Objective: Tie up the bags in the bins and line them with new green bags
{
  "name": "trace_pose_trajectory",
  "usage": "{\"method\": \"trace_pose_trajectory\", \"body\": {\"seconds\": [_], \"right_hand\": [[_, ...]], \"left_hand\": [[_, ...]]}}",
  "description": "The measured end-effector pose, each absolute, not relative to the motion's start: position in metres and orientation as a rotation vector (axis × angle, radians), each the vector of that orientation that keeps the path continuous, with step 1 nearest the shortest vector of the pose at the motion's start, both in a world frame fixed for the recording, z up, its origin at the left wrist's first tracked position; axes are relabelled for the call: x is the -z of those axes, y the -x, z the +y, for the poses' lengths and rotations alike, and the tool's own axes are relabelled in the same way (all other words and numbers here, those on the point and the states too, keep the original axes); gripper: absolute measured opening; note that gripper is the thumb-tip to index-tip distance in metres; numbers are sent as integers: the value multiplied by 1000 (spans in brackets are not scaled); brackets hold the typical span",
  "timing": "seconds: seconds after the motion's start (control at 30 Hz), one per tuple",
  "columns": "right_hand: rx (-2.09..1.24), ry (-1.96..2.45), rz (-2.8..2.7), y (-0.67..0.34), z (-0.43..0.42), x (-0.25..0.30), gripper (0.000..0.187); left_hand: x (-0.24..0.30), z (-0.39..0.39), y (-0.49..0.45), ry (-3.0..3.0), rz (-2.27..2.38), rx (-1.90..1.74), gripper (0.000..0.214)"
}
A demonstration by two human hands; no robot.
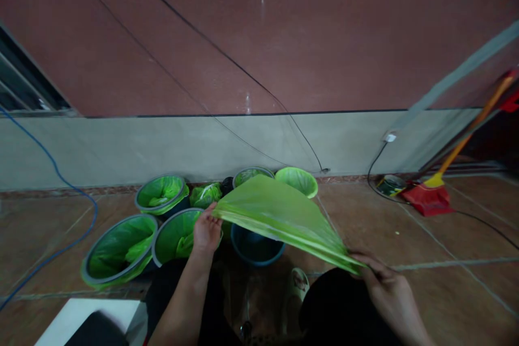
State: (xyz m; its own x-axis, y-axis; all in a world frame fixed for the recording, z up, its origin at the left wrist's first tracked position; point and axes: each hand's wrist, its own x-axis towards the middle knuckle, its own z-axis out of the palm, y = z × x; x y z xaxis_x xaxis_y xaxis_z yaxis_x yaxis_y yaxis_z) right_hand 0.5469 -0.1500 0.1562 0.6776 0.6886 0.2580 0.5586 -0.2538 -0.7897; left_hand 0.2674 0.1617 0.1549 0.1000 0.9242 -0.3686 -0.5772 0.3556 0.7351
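A green plastic bag is stretched between my two hands, its mouth edge pulled taut and its body billowing toward the wall. My left hand is closed on the bag's left corner. Lower and to the right, my right hand pinches the other corner. Below the bag, a dark blue bin stands on the floor between my feet and the wall, its upper part covered by the bag. Just left of it, a bin lined in green is partly hidden by my left hand.
More green-lined bins stand to the left and along the wall. A red dustpan and a tin sit at the right. A blue hose runs over the left floor; a black cable lies at the right.
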Motion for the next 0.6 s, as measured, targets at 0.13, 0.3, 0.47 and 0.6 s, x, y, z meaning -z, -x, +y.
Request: {"method": "trace_pose_trajectory", "body": {"seconds": [0.13,0.3,0.47,0.6], "right_hand": [[-169,1818,-1201,-493,-139,-156,23],[-371,1650,-1573,-433,-120,-131,31],[-464,1646,-1612,-406,-104,-121,25],[-620,1519,-1553,-395,-99,-131,23]], "left_hand": [[-147,125,-272,-297,962,-1040,47],[-138,78,-306,-389,837,-534,88],[-151,81,-338,-563,655,-218,75],[-151,81,-345,-568,567,-63,70]]}}
